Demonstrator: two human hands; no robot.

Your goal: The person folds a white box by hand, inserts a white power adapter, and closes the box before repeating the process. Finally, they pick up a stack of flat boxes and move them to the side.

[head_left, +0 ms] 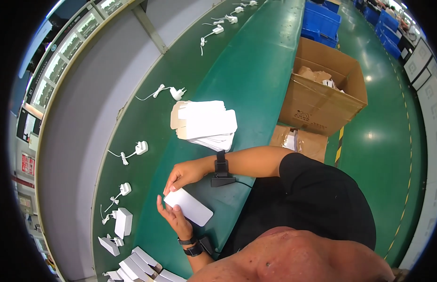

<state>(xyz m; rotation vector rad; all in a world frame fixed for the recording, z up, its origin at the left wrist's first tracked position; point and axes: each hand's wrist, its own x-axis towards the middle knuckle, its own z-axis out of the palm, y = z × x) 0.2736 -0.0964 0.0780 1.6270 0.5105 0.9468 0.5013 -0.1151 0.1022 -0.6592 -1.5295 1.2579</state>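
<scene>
The left hand (176, 218) and the right hand (188, 174) meet at one end of a flat, rectangular white cardboard box (192, 209) with rounded corners, tilted just above the smooth green work surface (256, 61). The left grip is narrow, its thumb on the upper face and its fingers at the end; the right thumb and fingers pinch the neighbouring corner. The face turned up is plain white. A black strap with a boxy device (221, 167) circles the right wrist, and black bands (192, 246) the left.

Near the right hand lies a loose stack of flattened white cartons (209, 121). Several slim white boxes (134, 268) are grouped at the lower left. Beyond the hands, white plug adapters with bundled cables (141, 148) line the darker green strip, one beside an upright white box (123, 223).

Past the table edge, a large open brown cardboard carton (317, 105) bears small dark printed symbols. Farther off are stacked blue plastic crates (321, 21), white panels with grey square emblems (420, 56), and a red-and-white notice (28, 163), its lettering too small to read.
</scene>
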